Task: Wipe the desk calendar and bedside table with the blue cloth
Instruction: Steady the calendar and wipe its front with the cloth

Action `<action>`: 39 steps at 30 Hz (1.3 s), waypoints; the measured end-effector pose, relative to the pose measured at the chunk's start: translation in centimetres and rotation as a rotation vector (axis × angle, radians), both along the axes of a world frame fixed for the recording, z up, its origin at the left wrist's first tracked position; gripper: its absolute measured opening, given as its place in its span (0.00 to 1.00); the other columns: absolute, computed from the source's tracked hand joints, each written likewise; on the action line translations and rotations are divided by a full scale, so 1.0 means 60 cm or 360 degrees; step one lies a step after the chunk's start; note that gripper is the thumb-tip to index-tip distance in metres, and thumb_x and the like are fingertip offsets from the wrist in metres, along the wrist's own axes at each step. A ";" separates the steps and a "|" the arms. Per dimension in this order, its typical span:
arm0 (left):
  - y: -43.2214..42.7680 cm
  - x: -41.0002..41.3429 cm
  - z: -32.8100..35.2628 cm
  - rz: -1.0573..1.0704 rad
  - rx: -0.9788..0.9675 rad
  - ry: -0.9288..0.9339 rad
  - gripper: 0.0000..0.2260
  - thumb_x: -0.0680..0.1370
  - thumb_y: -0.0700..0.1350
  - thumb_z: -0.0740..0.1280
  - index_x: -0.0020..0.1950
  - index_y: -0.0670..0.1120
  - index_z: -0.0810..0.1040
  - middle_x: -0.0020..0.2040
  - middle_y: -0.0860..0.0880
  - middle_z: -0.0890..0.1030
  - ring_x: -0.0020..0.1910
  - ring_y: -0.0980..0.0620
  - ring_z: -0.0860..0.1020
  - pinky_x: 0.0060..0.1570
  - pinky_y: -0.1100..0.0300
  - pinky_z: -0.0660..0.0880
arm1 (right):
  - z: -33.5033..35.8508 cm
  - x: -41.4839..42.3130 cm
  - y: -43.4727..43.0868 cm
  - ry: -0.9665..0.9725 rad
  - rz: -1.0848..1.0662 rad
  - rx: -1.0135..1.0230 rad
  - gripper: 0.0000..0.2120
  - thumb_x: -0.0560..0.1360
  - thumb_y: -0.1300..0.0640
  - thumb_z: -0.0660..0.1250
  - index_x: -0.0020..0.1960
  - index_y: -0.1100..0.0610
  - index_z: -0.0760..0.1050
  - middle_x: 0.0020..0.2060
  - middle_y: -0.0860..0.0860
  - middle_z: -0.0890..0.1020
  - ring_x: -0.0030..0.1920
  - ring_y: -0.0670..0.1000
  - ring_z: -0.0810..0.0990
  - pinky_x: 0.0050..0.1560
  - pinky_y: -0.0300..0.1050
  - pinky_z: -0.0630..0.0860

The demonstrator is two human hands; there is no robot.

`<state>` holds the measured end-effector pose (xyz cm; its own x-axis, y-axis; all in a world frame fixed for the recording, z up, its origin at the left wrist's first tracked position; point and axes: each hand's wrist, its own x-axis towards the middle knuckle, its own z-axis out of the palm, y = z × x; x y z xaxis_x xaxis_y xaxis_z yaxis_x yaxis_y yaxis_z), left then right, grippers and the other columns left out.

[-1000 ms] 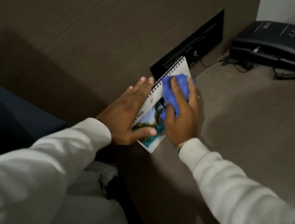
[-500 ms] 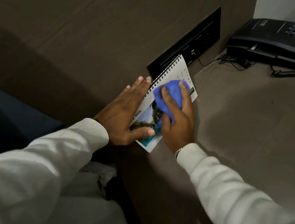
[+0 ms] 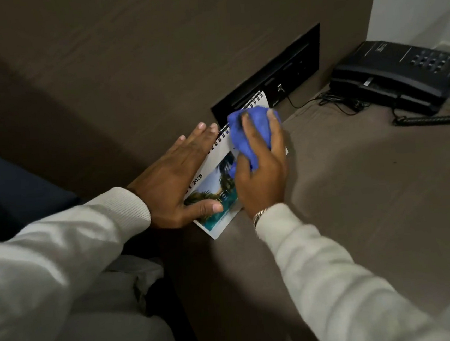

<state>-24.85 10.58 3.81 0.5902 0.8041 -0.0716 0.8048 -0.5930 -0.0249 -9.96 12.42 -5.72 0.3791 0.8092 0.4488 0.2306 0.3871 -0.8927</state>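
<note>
The white spiral-bound desk calendar (image 3: 214,182) is steadied by the flat, spread left hand (image 3: 175,180) and rubbed with the crumpled blue cloth (image 3: 250,132), on which the right hand (image 3: 262,172) fingers are clamped; the brown bench (image 3: 357,199) seemingly remains unwiped.

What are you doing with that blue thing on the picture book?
That is a desk calendar lying on the bedside table, and it is being cleaned. The right hand presses a bunched blue cloth onto its upper part, near the spiral binding. The left hand lies flat along the calendar's edge, thumb on the palm tree picture, holding it down. A black telephone sits at the back of the table, untouched.
</note>
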 end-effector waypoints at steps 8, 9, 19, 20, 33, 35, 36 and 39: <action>-0.001 0.003 0.003 0.0031 -0.0021 -0.0016 0.48 0.70 0.70 0.59 0.78 0.48 0.38 0.80 0.52 0.43 0.78 0.57 0.40 0.77 0.57 0.43 | -0.058 0.005 -0.058 -0.0089 0.0115 -0.0262 0.28 0.74 0.68 0.63 0.71 0.50 0.66 0.77 0.54 0.56 0.77 0.52 0.55 0.68 0.24 0.54; -0.001 0.002 0.003 0.0024 -0.0011 -0.0015 0.48 0.70 0.70 0.59 0.78 0.48 0.38 0.80 0.52 0.44 0.78 0.57 0.40 0.77 0.58 0.43 | -0.051 -0.005 -0.067 -0.0067 0.0150 -0.0210 0.29 0.74 0.69 0.63 0.71 0.49 0.66 0.77 0.54 0.56 0.76 0.49 0.54 0.68 0.24 0.53; 0.000 0.004 0.002 0.0036 -0.0022 -0.0027 0.48 0.70 0.70 0.59 0.78 0.50 0.37 0.80 0.54 0.42 0.78 0.58 0.40 0.76 0.59 0.42 | -0.005 0.026 0.021 0.0146 -0.0094 -0.0362 0.27 0.76 0.66 0.63 0.72 0.50 0.66 0.77 0.54 0.58 0.76 0.52 0.58 0.61 0.17 0.56; 0.000 0.004 0.002 0.0035 -0.0023 -0.0030 0.48 0.70 0.71 0.59 0.77 0.51 0.37 0.79 0.55 0.42 0.78 0.59 0.40 0.76 0.59 0.42 | -0.018 0.024 0.005 0.0119 -0.0083 -0.0430 0.28 0.76 0.66 0.63 0.72 0.49 0.65 0.77 0.54 0.57 0.75 0.50 0.57 0.60 0.18 0.55; 0.001 0.003 -0.003 0.0025 0.0012 -0.0049 0.48 0.70 0.69 0.60 0.78 0.49 0.39 0.80 0.52 0.44 0.78 0.58 0.41 0.76 0.58 0.44 | -0.006 0.017 -0.010 0.0041 0.0040 -0.0249 0.27 0.73 0.69 0.62 0.70 0.53 0.68 0.77 0.55 0.57 0.75 0.48 0.56 0.65 0.20 0.54; 0.001 0.004 -0.002 0.0033 0.0000 -0.0066 0.48 0.70 0.70 0.60 0.78 0.49 0.39 0.80 0.52 0.45 0.78 0.58 0.41 0.76 0.56 0.45 | -0.016 0.025 -0.004 -0.0001 0.0018 -0.0412 0.27 0.74 0.67 0.64 0.71 0.51 0.67 0.77 0.55 0.58 0.76 0.51 0.57 0.63 0.20 0.54; 0.000 0.005 -0.002 0.0035 -0.0009 -0.0071 0.47 0.70 0.70 0.59 0.78 0.49 0.39 0.80 0.52 0.45 0.78 0.58 0.41 0.77 0.55 0.45 | -0.024 0.024 -0.011 -0.0016 0.0008 -0.0499 0.28 0.75 0.66 0.64 0.72 0.51 0.66 0.77 0.55 0.58 0.76 0.53 0.59 0.64 0.23 0.55; -0.002 0.006 -0.001 0.0020 -0.0016 -0.0081 0.47 0.71 0.68 0.59 0.78 0.48 0.39 0.80 0.51 0.45 0.79 0.56 0.42 0.77 0.54 0.46 | -0.038 0.006 -0.045 -0.0021 -0.0011 -0.0653 0.27 0.74 0.66 0.65 0.71 0.52 0.67 0.76 0.57 0.61 0.75 0.55 0.61 0.63 0.27 0.54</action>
